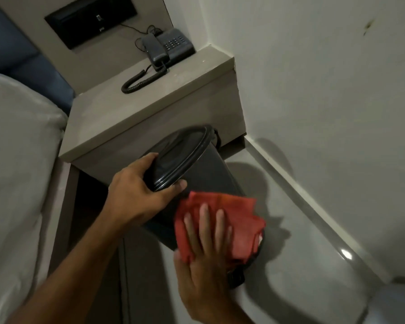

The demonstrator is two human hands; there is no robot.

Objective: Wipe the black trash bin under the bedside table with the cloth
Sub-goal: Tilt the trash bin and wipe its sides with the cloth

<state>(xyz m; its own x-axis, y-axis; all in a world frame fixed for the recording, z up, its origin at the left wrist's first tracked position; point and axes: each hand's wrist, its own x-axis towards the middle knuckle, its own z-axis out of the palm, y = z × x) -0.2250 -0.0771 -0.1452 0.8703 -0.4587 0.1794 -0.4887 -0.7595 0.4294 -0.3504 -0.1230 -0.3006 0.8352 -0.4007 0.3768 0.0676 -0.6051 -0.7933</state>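
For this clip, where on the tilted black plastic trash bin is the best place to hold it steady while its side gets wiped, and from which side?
Grip the black plastic trash bin at its raised top rim, coming from the bed side, as the left hand does. The rim's lip gives the fingers an edge, and that leaves the sloping side wall free for the right hand pressing the red cloth.

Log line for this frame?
left hand: grips bin rim, tilted | right hand: flat, presses red cloth on bin side | phase: wiping
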